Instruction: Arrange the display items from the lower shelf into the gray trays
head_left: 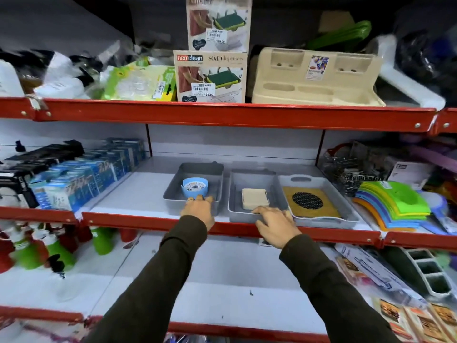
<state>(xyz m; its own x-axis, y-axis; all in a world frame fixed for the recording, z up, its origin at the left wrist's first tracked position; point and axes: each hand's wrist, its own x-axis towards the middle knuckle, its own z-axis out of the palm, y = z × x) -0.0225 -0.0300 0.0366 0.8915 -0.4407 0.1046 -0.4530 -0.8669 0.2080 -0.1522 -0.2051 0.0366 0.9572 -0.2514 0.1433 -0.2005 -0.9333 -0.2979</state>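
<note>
Three gray trays stand side by side on the middle shelf. The left tray (173,188) holds a light blue round item (194,188); my left hand (199,209) rests on this tray's front rim with its fingers touching the blue item. In the middle tray (235,194) lies a cream square item (254,198). My right hand (275,225) lies on that tray's front rim, fingers spread, just in front of the cream item. The right tray (346,209) carries a yellow mat with a black mesh circle (308,201).
Blue boxes (81,174) fill the shelf to the left of the trays; colourful stacked cloths (393,204) and wire baskets (351,174) sit to the right. Red shelf edges (222,115) run above and below. The lower shelf holds green and red bottles (37,251) and packaged goods (395,280).
</note>
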